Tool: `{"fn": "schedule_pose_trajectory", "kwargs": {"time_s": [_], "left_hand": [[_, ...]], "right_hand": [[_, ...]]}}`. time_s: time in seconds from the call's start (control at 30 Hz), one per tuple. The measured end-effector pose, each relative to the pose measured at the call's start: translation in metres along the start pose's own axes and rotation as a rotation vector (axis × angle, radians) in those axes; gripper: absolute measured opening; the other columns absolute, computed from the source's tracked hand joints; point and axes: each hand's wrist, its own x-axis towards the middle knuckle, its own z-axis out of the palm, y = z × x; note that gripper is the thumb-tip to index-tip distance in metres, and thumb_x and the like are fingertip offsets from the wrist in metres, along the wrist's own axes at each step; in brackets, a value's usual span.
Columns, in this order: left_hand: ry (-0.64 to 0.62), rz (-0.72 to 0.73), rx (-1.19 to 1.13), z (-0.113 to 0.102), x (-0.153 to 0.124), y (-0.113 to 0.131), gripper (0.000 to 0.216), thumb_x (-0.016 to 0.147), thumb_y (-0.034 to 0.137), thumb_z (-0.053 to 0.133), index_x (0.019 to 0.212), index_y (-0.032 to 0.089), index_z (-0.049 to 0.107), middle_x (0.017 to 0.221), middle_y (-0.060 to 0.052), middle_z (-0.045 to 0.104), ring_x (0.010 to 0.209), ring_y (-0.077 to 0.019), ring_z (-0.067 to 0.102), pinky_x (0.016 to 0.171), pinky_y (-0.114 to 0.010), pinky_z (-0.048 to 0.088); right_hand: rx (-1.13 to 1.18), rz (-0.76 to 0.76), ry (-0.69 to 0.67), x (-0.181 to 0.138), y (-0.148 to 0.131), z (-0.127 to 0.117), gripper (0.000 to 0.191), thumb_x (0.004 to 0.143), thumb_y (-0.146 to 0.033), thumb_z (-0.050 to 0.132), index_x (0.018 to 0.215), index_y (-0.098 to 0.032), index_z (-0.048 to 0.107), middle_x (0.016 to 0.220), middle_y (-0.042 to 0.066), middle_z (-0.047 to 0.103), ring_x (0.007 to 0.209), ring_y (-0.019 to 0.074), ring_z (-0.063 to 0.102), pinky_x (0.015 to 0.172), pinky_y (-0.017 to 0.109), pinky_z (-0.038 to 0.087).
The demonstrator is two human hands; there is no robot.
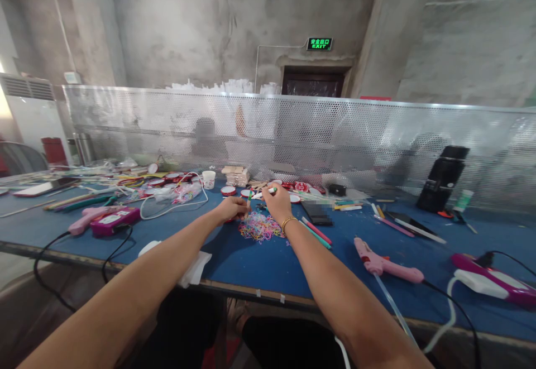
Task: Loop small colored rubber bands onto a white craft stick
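Observation:
Both my arms reach out over a blue-covered table [259, 263]. My left hand [231, 209] is closed, its fingertips pinching the lower end of a thin green stick [249, 197]. My right hand [275, 200] is closed on a short white and green stick [270, 191], held just above and right of the left hand. A gold bracelet [288, 223] sits on my right wrist. Directly below both hands lies a heap of small coloured rubber bands [259, 227].
A pink glue gun [383, 263] lies right of my right arm, another [90, 218] at left beside a magenta box [115, 221]. A dark phone [316, 212], loose sticks [316, 232], red-white round lids [228, 190] and a white cup [208, 179] lie about. A perforated metal screen [335, 140] runs behind.

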Motion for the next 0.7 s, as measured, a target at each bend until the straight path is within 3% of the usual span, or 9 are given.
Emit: {"fn": "schedule_pose_trajectory", "kwargs": {"time_s": [0.5, 0.7], "left_hand": [[-0.030, 0.016, 0.008, -0.0009, -0.0012, -0.0058, 0.025, 0.059, 0.037, 0.072, 0.061, 0.014, 0.062, 0.054, 0.000, 0.058, 0.048, -0.0091, 0.051, 0.045, -0.021, 0.033], [-0.023, -0.019, 0.002, 0.0020, -0.0022, -0.0082, 0.017, 0.059, 0.028, 0.071, 0.063, 0.014, 0.063, 0.052, 0.001, 0.059, 0.046, -0.0092, 0.052, 0.044, -0.021, 0.032]], "right_hand": [[0.001, 0.004, -0.008, -0.0015, 0.0039, 0.0020, 0.016, 0.075, -0.035, 0.050, 0.071, -0.022, 0.059, 0.061, 0.000, 0.065, 0.061, 0.0174, 0.058, 0.060, 0.026, 0.041], [0.000, 0.032, -0.017, -0.0043, 0.0087, 0.0026, 0.018, 0.074, -0.037, 0.052, 0.071, -0.021, 0.059, 0.059, 0.001, 0.064, 0.055, 0.0173, 0.056, 0.057, 0.027, 0.039]]}}
